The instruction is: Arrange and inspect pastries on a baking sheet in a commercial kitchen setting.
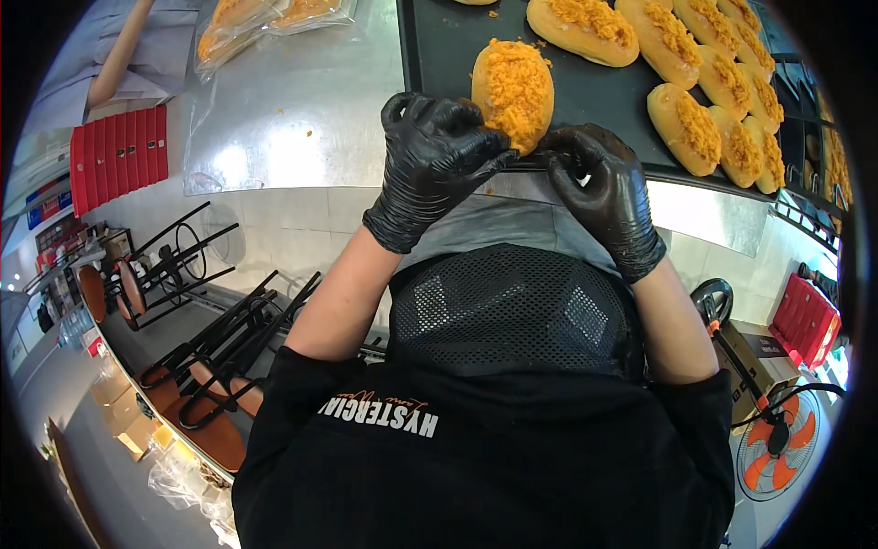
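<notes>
An oval bun (514,87) thickly topped with orange shreds, like floss, is in front of me at the near edge of a dark baking tray (585,105). Both of my hands wear black gloves. From the left, my left hand (434,156) pinches at the bun's near end, thumb and finger pressed together. My right hand (599,188) is closed on the other side of that end, its thumb and finger bent into a ring with a small gap. The fingertips partly hide what they grip. Whether the bun is lifted off the tray, I cannot tell.
Several topped buns (686,128) fill the tray's right side. Bagged buns (265,23) lie on the metal table (274,137) at the far left, near another person's arm (119,55). Red crates (119,160) and stools (201,393) stand left; an orange-bladed fan (777,439) stands right.
</notes>
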